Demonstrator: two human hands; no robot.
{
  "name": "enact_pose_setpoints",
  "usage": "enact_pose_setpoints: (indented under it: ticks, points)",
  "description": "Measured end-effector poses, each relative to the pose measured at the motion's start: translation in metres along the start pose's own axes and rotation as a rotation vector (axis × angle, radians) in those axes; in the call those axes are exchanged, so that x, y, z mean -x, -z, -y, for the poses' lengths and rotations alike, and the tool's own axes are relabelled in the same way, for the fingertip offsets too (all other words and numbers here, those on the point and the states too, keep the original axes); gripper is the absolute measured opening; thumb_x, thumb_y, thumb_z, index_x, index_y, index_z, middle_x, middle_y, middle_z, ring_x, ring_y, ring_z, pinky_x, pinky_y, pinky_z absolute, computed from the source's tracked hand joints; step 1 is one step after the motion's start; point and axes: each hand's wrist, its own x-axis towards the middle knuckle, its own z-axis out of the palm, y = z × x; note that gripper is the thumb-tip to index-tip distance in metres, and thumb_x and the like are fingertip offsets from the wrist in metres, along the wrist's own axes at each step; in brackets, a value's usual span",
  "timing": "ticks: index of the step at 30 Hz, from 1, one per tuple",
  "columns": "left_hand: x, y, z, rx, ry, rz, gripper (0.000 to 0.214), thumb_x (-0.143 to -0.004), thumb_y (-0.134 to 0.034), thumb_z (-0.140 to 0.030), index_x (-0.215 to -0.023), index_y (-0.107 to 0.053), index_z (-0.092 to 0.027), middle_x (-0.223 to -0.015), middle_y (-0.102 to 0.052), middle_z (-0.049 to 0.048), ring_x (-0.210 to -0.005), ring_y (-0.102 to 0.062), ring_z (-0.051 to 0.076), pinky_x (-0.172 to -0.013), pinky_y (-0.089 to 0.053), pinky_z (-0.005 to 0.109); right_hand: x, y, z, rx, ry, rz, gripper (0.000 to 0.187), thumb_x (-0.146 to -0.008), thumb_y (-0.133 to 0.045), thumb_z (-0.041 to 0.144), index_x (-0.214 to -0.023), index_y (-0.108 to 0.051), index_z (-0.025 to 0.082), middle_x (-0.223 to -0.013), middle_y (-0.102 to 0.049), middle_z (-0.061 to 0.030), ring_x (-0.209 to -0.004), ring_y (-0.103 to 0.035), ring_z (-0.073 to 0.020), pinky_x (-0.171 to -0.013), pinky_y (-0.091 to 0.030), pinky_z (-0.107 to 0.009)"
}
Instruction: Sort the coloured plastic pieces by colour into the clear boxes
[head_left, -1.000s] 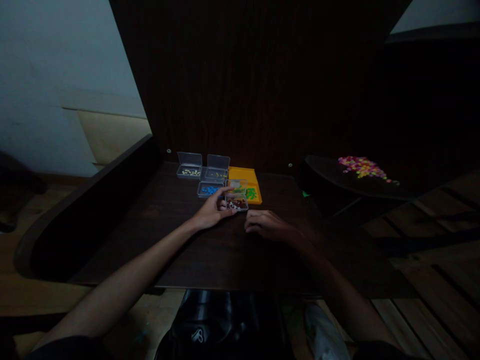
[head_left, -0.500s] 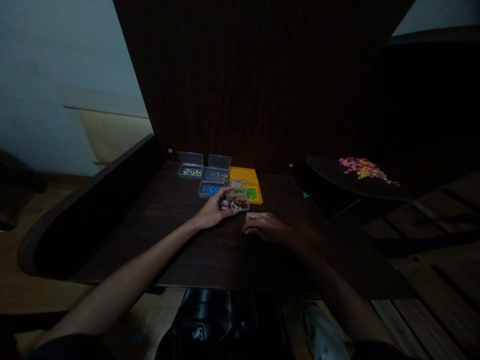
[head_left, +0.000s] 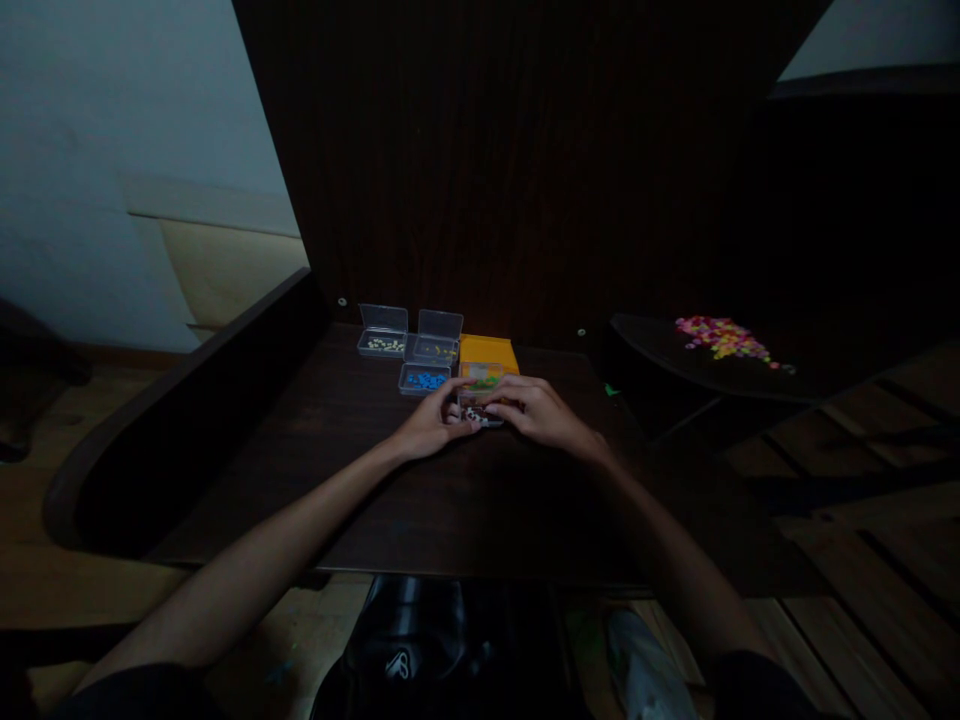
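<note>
A small clear plastic box (head_left: 491,423) with brown and white bits in it sits on the dark tabletop, its lid raised. My left hand (head_left: 435,422) grips it from the left, thumb at the near edge and fingers at the far side. Over its right side is my right hand (head_left: 541,412), fingertips pinched together at the contents; anything between them is too small to make out. Just behind, a yellow box (head_left: 487,350) stands with its lid up, its green pieces partly covered by my right hand. Left of it lies an open clear box of blue pieces (head_left: 426,381).
Two more open clear boxes stand behind, one with pale pieces (head_left: 385,345), the other with a few yellow ones (head_left: 439,350). A heap of pink, yellow and purple pieces (head_left: 724,338) lies on a dark curved shelf (head_left: 660,355) at right. A dark panel rises behind the tabletop.
My right hand has moved up and slightly forward from the tabletop to the clear box, fingers now at its contents. My left hand keeps its hold on the box.
</note>
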Motion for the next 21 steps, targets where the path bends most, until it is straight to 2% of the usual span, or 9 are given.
enact_pose_setpoints:
  ticks: [8, 16, 21]
  points:
    - [-0.002, -0.001, 0.008, -0.013, 0.018, 0.018, 0.069, -0.069, -0.076, -0.02, -0.129, -0.043, -0.018, -0.092, -0.06, 0.0013, -0.074, -0.059, 0.01, -0.068, -0.049, 0.025, -0.013, -0.014, -0.003, 0.185, -0.023, 0.111, 0.022, -0.088, -0.06, 0.018, -0.105, -0.073, 0.021, -0.1, -0.068, -0.0069, -0.091, -0.063, -0.0191, -0.078, -0.05, -0.031]
    - [-0.003, 0.001, 0.012, -0.02, -0.006, 0.007, 0.069, -0.066, -0.079, -0.022, -0.127, -0.048, -0.02, -0.095, -0.061, 0.0023, -0.074, -0.06, 0.011, -0.069, -0.051, 0.028, -0.007, -0.019, -0.008, 0.085, -0.045, 0.069, 0.028, -0.088, -0.059, 0.018, -0.114, -0.069, 0.024, -0.112, -0.071, -0.0044, -0.101, -0.066, -0.0197, -0.088, -0.052, -0.032]
    - [-0.003, 0.001, 0.011, 0.009, -0.011, 0.018, 0.067, -0.069, -0.077, -0.022, -0.128, -0.046, -0.021, -0.097, -0.062, 0.003, -0.076, -0.06, 0.012, -0.072, -0.051, 0.03, -0.003, -0.019, -0.008, 0.078, -0.093, 0.045, 0.031, -0.089, -0.057, 0.016, -0.115, -0.069, 0.025, -0.114, -0.071, -0.0024, -0.101, -0.068, -0.0194, -0.089, -0.053, -0.031]
